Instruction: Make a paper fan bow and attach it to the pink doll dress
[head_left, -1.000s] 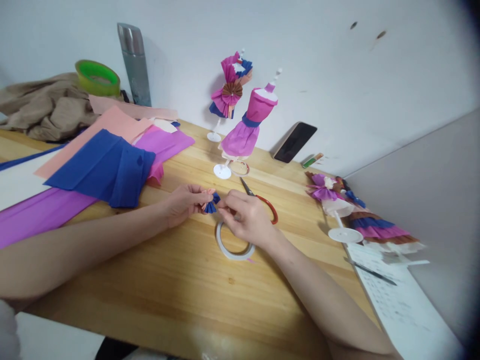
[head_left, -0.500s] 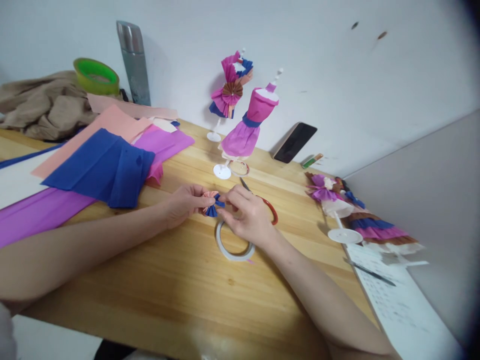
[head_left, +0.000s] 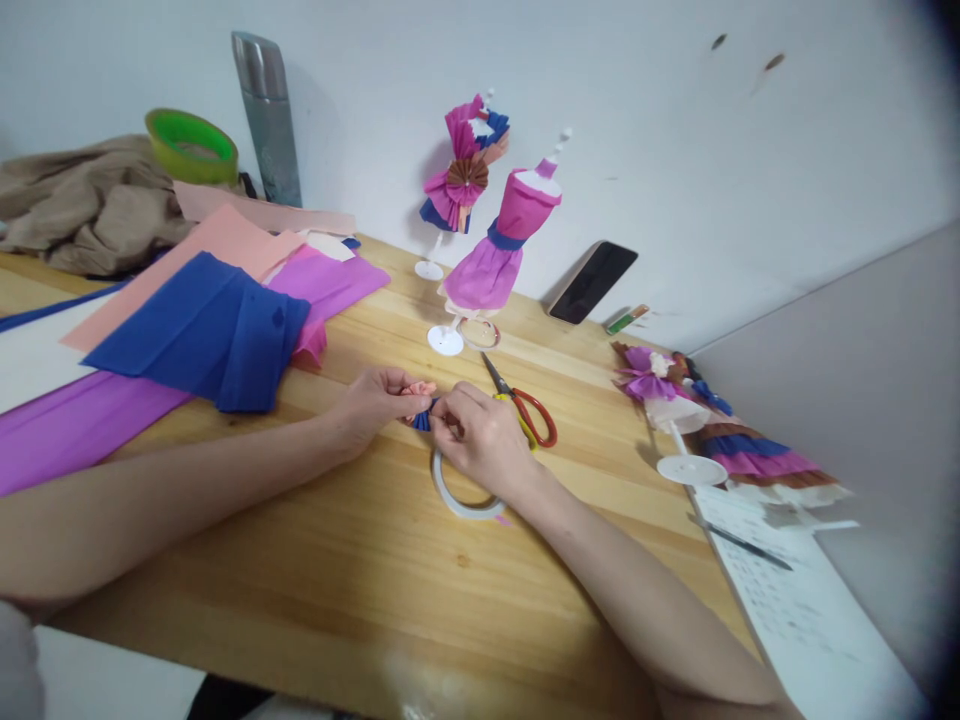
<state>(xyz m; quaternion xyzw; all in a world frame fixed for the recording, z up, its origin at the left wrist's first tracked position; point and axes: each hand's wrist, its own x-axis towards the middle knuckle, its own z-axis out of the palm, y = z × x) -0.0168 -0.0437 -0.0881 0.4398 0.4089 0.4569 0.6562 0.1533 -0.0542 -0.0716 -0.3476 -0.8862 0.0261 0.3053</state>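
Note:
Between my hands is a small pleated paper rosette (head_left: 421,420), pink on its upper part and blue below. My left hand (head_left: 375,408) pinches it from the left, thumb on top. My right hand (head_left: 484,432) closes its fingertips on the blue edge and hides part of it. Under my right hand lies a white tape roll (head_left: 459,507), flat on the table. Just beyond are scissors (head_left: 525,405) with red and yellow handles. A small mannequin in a pink and purple paper dress (head_left: 484,275) stands farther back.
Blue crepe paper (head_left: 202,335) and other coloured sheets lie at left, near a green tape roll (head_left: 191,147) and a bottle (head_left: 270,125). A second dressed mannequin (head_left: 459,185) and a phone (head_left: 592,282) are at the back. More dressed stands (head_left: 690,470) and a pen (head_left: 750,548) are at right.
My right fingers have closed in on the rosette's blue side, covering more of it. The right hand has shifted slightly, showing more of the scissors.

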